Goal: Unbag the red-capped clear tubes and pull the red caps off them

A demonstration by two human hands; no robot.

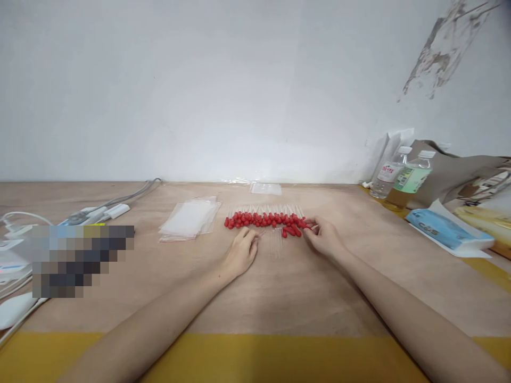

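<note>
A long row of red rubber-looking caps (259, 218) lies across the table, with thin pale tubes (271, 208) reaching from them toward the wall. In front of the row rest several clear thin tubes (276, 243) side by side, and a few loose red caps (291, 232) to their right. My left hand (240, 250) is closed just left of the clear tubes, its fingertips pinching what looks like a thin clear tube. At the row's right end my right hand (322, 236) pinches a red cap between thumb and fingers.
A stack of clear plastic bags (189, 217) lies left of the row; another small clear packet (266, 189) is by the wall. Cables and white chargers (117, 211) crowd the left. Two bottles (411, 178), a grey bag (451, 167) and a blue tissue pack (449, 229) stand right.
</note>
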